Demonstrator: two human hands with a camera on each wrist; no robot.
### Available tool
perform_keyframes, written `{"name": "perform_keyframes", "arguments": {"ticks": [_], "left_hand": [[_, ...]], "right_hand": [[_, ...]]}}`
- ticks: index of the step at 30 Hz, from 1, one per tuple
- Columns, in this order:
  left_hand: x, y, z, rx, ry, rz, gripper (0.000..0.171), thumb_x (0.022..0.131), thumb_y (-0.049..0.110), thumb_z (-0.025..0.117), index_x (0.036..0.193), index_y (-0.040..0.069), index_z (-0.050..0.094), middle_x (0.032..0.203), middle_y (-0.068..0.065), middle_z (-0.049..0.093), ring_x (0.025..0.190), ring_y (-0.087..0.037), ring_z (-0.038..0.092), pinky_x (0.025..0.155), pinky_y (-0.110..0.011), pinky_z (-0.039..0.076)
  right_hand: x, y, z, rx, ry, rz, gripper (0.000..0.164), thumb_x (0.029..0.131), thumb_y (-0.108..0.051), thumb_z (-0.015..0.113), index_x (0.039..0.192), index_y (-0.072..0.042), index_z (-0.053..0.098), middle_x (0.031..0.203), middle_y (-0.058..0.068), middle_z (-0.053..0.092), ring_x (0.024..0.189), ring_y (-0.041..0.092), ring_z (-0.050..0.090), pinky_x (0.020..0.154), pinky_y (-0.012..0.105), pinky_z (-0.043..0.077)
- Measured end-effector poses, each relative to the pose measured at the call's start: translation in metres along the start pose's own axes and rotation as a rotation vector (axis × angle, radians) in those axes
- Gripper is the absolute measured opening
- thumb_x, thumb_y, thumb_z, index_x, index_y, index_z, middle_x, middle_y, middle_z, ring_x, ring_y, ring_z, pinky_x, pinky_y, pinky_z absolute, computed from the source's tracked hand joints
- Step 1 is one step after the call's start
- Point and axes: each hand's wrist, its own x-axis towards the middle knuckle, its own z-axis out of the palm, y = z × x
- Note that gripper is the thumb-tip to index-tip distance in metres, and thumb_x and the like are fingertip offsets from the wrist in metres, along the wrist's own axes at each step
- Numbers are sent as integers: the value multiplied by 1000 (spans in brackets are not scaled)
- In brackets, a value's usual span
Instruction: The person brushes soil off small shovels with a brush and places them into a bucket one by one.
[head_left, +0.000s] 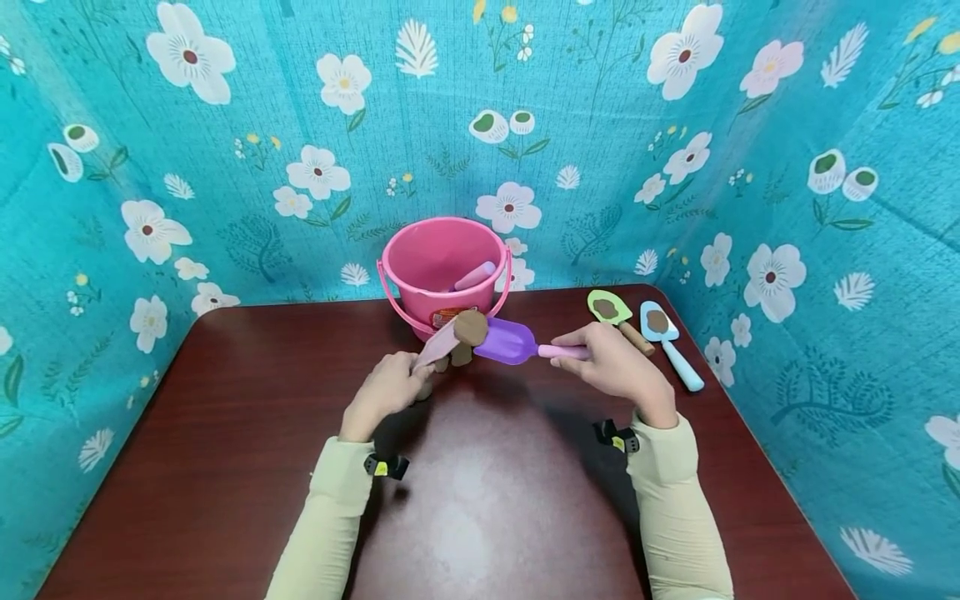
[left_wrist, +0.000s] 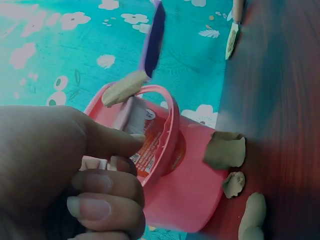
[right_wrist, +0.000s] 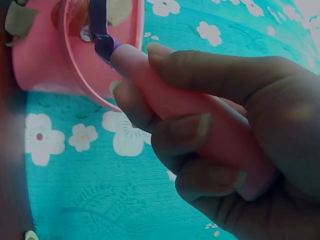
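My left hand (head_left: 387, 385) pinches a pale pink flat tool (left_wrist: 131, 120) between thumb and fingers. A round, flattened lump of brown clay (head_left: 470, 327) lies at that tool's far end, against the blade of a purple toy shovel (head_left: 507, 342). Fingers of my right hand (head_left: 615, 358) curl round the shovel's pink handle (right_wrist: 175, 107). Both tools meet in front of a pink bucket (head_left: 417, 302), whose handle (left_wrist: 172, 125) hangs down its front. More clay pieces (left_wrist: 225, 150) sit on the table by the bucket's base, partly hidden by my left hand in the head view.
Inside the bucket leans a lilac handle (head_left: 475, 277). To the right lie a green toy shovel (head_left: 621, 308) and a light blue one (head_left: 681, 362), each with a brown patch on its blade. Flowered blue cloth (head_left: 420, 158) hangs behind and beside the dark red table (head_left: 247, 400).
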Motion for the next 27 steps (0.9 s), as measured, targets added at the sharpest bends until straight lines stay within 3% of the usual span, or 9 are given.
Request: {"name": "perform_keyframes", "arguments": {"ticks": [7,13,23,27], "left_hand": [[-6,-1,-8,-23,9,-30,28,93,30,54,73,10,55,55,-2,47,47,-15,43,43,-28,34],[-9,4,-12,-58,14,13,28,93,31,54,76,9,57,55,-3,46,46,-15,41,42,-28,33],[-2,26,21,-89,-51,176,31,92,32,57,72,8,58,54,3,44,47,-8,40,43,-24,33],[0,32,32,-93,-75,203,30,92,30,57,67,13,54,53,4,43,47,-7,40,44,-23,34]], "right_hand": [[4,2,6,1,-45,3,33,83,-44,65,107,-21,70,59,-10,60,48,11,49,50,29,44],[9,1,10,18,-58,-13,34,82,-46,65,104,-21,71,60,-11,61,50,12,51,51,30,46],[13,-2,15,52,-78,-42,35,82,-44,66,107,-19,71,67,-14,64,53,11,54,53,30,48],[14,-6,17,43,-77,-63,35,83,-42,67,107,-18,70,70,-15,65,54,10,56,53,29,49]]}}
